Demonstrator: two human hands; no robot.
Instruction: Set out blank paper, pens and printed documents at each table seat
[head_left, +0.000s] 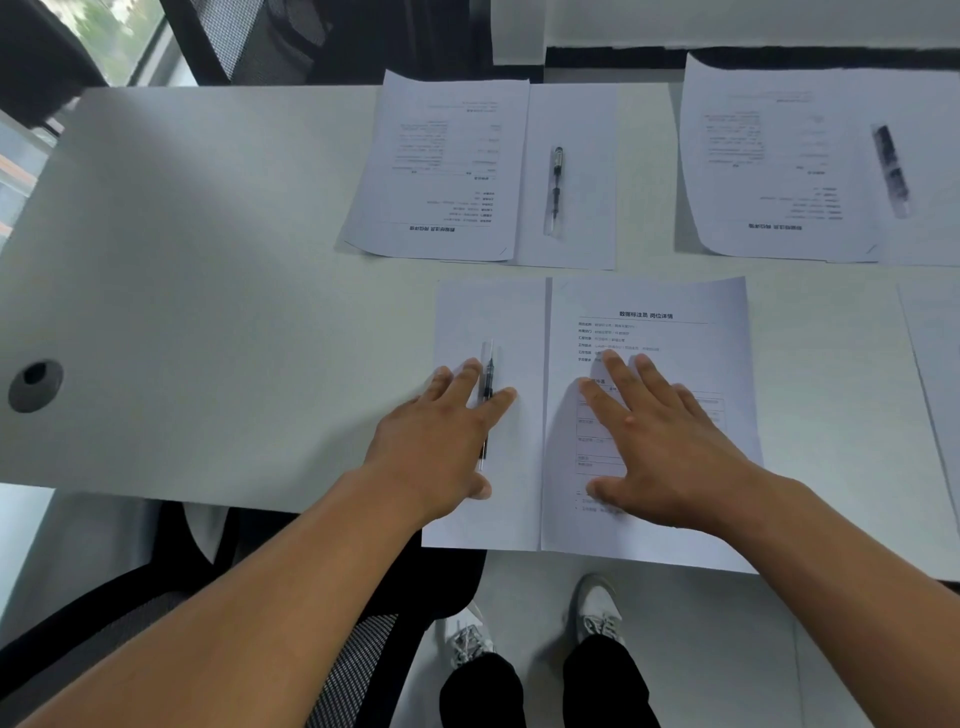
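Left hand (441, 436) lies flat and spread on the blank sheet (493, 322) at the near seat, gripping nothing; the pen (488, 387) runs under its fingers, long axis pointing straight away from the person, parallel to the sheet's long edge. Right hand (660, 447) is likewise open, palm down on the printed document (675, 322) just beside the blank sheet, holding nothing. Across the table (208, 260), the far set of document (447, 166), blank page (582, 130) and pen (556, 182) looks complete. Judging by this, the near seat is being squared up, and the left hand is the nearer one for any pen adjustment.
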